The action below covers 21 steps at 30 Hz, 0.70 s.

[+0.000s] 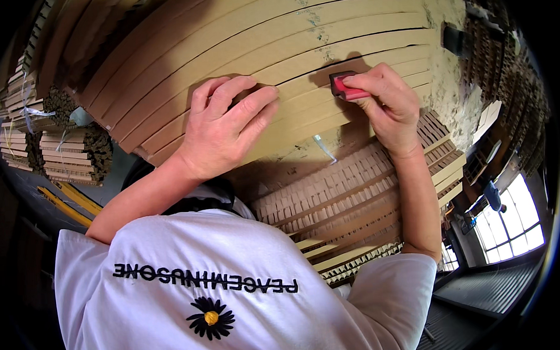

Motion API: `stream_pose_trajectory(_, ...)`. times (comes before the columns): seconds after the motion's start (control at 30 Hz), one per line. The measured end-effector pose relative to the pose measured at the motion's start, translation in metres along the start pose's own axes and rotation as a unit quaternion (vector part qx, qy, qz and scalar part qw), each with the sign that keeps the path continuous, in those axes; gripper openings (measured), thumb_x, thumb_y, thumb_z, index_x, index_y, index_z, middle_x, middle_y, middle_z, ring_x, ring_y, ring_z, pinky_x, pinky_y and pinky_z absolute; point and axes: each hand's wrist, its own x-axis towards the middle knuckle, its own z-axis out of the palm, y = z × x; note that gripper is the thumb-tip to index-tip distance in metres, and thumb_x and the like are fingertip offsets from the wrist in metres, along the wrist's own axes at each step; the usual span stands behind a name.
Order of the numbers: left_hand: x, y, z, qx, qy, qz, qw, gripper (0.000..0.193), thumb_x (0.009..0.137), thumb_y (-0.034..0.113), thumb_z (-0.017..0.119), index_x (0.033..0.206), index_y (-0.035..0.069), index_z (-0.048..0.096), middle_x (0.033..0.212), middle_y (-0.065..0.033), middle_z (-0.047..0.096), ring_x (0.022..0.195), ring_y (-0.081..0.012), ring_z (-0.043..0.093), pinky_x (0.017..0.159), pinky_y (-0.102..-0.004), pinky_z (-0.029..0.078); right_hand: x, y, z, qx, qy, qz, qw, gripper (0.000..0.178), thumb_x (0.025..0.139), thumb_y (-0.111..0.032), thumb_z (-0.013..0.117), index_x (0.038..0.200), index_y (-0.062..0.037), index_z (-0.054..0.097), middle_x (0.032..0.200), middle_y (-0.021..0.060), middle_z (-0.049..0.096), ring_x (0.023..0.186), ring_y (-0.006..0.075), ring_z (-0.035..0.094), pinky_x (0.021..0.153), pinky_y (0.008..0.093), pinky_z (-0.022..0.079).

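Stained tabletop [459, 104] under tan strips [257, 46]; bright window [510, 219] right.

A workshop or factory floor, stocked with strips [343, 49] of tan board in quantity.
The strips lie in long parallel rows across a worktable, whose bare surface [455, 104], at the upper right of the frame, is stained and worn. Cut stock [339, 194] is stacked in close ranks at lower centre. At the left edge, bundles [66, 154] of similar pieces are piled up, some bound with pale ties; below them, yellow bars [65, 204] lie low over a grey floor. Further brown stacks [519, 89] fill the upper right. At the right stand a large paned window [510, 222] and, near it, another person [493, 196]; ribbed grey panelling [490, 291] occupies the lower right.
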Motion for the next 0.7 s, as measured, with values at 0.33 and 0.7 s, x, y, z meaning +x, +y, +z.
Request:
stream_pose_trajectory(0.33, 0.000, 0.000, -0.001, -0.008, 0.001, -0.002, 1.000, 0.033, 0.065, 0.005, 0.070, 0.098, 0.008, 0.074, 0.117, -0.0001, 0.067, 0.108, -0.0250, 0.059, 0.093, -0.0420, 0.045, 0.009, 0.005, 0.007, -0.040, 0.004, -0.043, 0.998, 0.026, 0.076, 0.005, 0.079, 0.099, -0.0062, 0.077, 0.080, 0.0055, 0.064, 0.070, 0.0175, 0.063, 0.059, 0.0282, 0.050)
stream_pose_trajectory(0.7, 0.000, -0.002, 0.002, -0.013, 0.006, -0.004, 1.000, 0.034, 0.065, 0.005, 0.071, 0.098, 0.009, 0.075, 0.116, 0.0000, 0.067, 0.108, -0.0253, 0.059, 0.092, -0.0419, 0.046, 0.013, 0.009, 0.001, -0.045, -0.024, -0.047, 0.998, 0.035, 0.068, 0.009, 0.078, 0.098, -0.0083, 0.078, 0.079, 0.0048, 0.062, 0.068, 0.0179, 0.062, 0.057, 0.0284, 0.049)
